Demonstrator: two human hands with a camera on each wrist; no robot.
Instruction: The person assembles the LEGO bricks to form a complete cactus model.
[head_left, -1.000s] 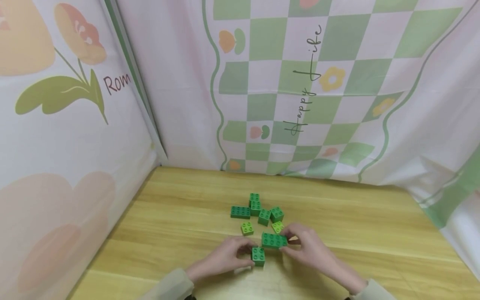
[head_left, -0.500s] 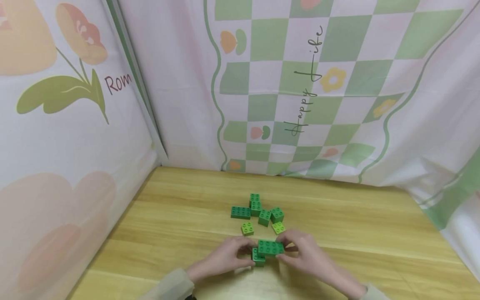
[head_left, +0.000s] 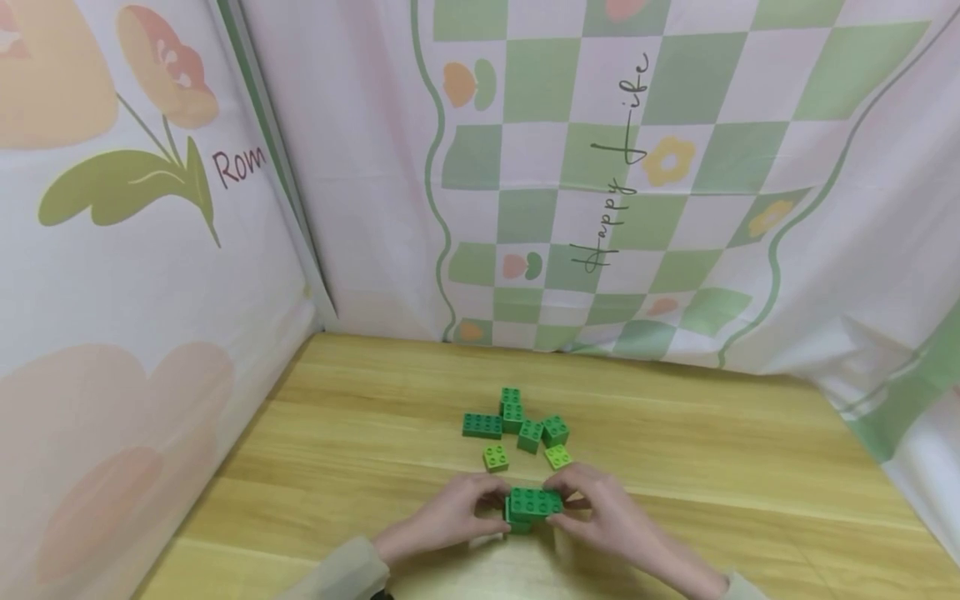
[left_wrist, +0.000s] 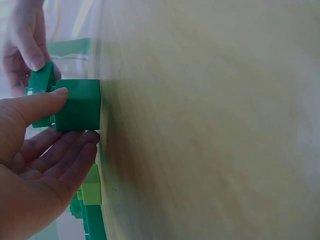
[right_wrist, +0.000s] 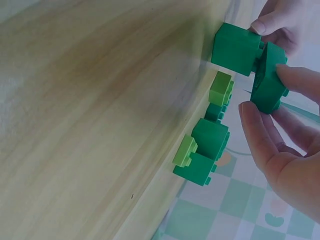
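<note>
You're mid-stacking: your left hand [head_left: 450, 517] pinches the small green brick [left_wrist: 77, 105] on the table [head_left: 360, 433], your right hand [head_left: 607, 517] pinches the long green brick [head_left: 536, 503] tilted over its studs, so next likely level it and press down.

Right hand [right_wrist: 280, 145] pinches long green brick [right_wrist: 268, 79] over square brick [right_wrist: 235, 48]

Dark green bricks [head_left: 514, 427], 2 lime-green bricks [head_left: 494, 457], light wood-grain table [head_left: 360, 433], green-and-white checked cloth [head_left: 600, 167]
</note>
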